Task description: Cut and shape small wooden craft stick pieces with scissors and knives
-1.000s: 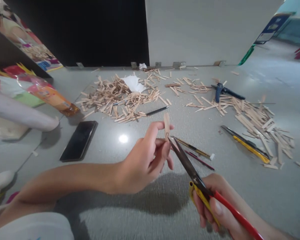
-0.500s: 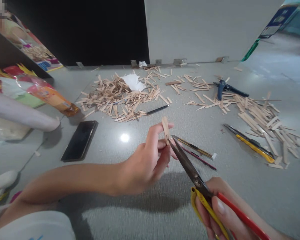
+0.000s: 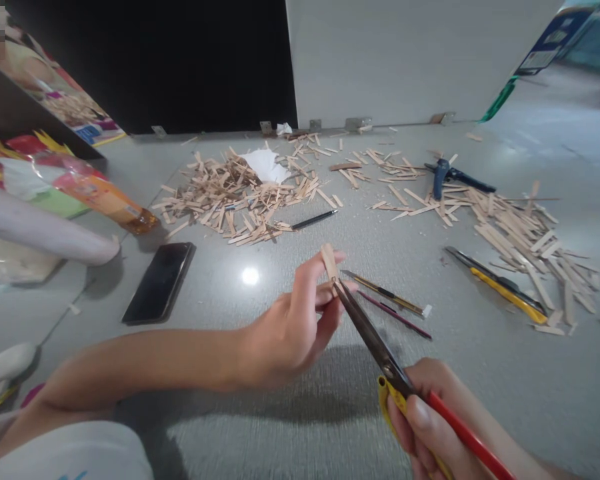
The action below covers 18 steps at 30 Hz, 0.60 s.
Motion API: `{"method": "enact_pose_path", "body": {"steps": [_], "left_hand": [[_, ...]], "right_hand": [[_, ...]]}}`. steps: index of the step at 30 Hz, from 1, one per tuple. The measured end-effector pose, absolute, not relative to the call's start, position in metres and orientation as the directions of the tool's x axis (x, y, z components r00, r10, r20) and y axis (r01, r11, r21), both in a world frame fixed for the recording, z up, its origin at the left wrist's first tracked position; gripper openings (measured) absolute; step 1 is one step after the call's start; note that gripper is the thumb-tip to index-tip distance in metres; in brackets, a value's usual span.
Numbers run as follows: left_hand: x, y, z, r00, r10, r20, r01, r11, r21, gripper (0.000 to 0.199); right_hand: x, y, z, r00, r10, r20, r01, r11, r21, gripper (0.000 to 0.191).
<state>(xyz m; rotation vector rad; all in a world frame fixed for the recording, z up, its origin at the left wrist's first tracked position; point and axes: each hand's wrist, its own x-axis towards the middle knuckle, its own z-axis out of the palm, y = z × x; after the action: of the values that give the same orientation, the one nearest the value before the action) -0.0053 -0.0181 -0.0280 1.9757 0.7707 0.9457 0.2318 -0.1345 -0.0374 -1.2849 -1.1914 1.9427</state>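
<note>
Between the fingers of my left hand (image 3: 300,320) is a short flat wooden stick (image 3: 329,260), its rounded end pointing up and away. My right hand (image 3: 430,413) grips a pair of scissors (image 3: 367,333) with one yellow and one red handle. The blades are nearly closed, and their tips touch the lower part of the stick by my left fingers. Just beyond the blades lie a gold craft knife (image 3: 387,293) and a thin dark red pen-like tool (image 3: 395,315).
Cut wooden pieces (image 3: 220,193) are heaped at the back, with more sticks (image 3: 525,233) at the right. A yellow utility knife (image 3: 500,287), a dark blue clamp-like tool (image 3: 443,177), a black pen (image 3: 315,220), a phone (image 3: 160,283) and a bottle (image 3: 100,187) lie around.
The scissor blades have closed from a narrow gap at the stick. The right hand's grip has tightened and shifted slightly left, and the stick has tilted a little.
</note>
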Motion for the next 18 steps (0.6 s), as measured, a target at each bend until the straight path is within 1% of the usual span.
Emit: {"method": "enact_pose_path", "body": {"steps": [3, 5, 8, 13, 18], "left_hand": [[-0.005, -0.018, -0.029, 0.539, 0.757, 0.368, 0.188, -0.535, 0.824, 0.047], [-0.005, -0.018, -0.029, 0.541, 0.750, 0.381, 0.192, -0.551, 0.812, 0.048], [-0.004, -0.018, -0.029, 0.536, 0.749, 0.390, 0.208, -0.565, 0.798, 0.047], [-0.002, -0.019, -0.028, 0.544, 0.736, 0.404, 0.230, -0.594, 0.771, 0.045], [-0.001, -0.020, -0.028, 0.547, 0.718, 0.431, 0.233, -0.625, 0.745, 0.045]], "right_hand": [[0.224, -0.127, -0.021, -0.326, 0.813, -0.482, 0.163, -0.455, -0.876, 0.067], [0.220, -0.122, -0.011, -0.353, 0.799, -0.487, 0.203, -0.443, -0.873, 0.073], [0.217, -0.116, -0.007, -0.404, 0.773, -0.489, 0.220, -0.437, -0.872, 0.078], [0.215, -0.114, -0.013, -0.415, 0.795, -0.442, 0.199, -0.394, -0.897, 0.077], [0.215, -0.110, -0.005, -0.451, 0.761, -0.466, 0.272, -0.380, -0.884, 0.078]]}}
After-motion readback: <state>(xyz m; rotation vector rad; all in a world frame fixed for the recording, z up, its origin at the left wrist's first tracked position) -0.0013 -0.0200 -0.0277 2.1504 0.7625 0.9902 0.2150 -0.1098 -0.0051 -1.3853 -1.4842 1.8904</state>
